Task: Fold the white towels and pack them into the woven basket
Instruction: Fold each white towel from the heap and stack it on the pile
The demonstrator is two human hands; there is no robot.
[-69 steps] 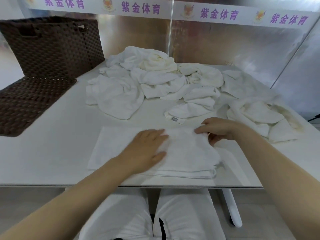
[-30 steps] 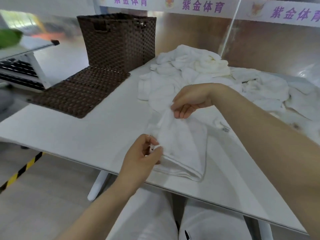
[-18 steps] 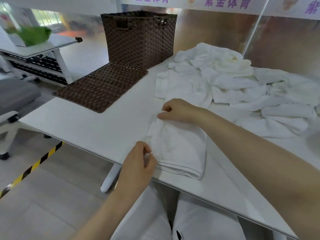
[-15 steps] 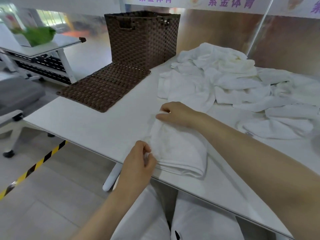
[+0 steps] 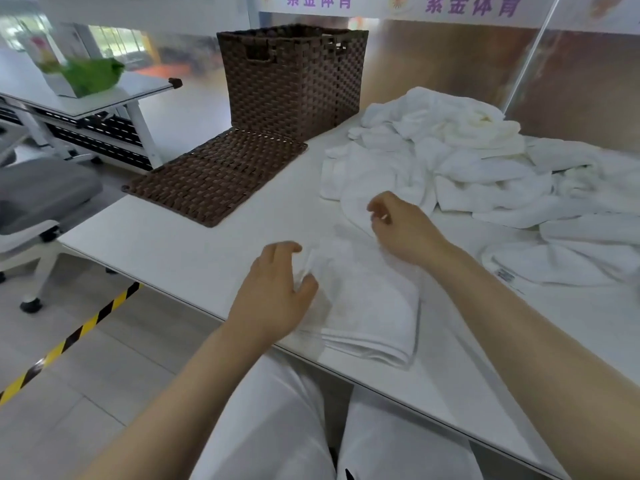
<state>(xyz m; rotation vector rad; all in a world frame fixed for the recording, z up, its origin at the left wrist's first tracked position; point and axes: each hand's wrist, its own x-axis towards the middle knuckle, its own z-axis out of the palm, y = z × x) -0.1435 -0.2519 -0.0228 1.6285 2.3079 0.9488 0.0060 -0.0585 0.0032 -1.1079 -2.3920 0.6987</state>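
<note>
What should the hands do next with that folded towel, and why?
Probably lift the folded towel and carry it to the woven basket. It already lies in neat layers at the table edge, the left hand grips its near-left edge, the right hand hovers over its far end, and the basket stands open with its lid off.

White folded towel (image 5: pixel 370 306) on a white worktop (image 5: pixel 180 251), white towel pile (image 5: pixel 467 161) behind, dark brown checker-weave basket (image 5: pixel 294 81) and matching lid (image 5: pixel 214 174), yellow-and-black striped floor tape (image 5: pixel 69 341), purple-lettered banner (image 5: pixel 450 3).
</note>
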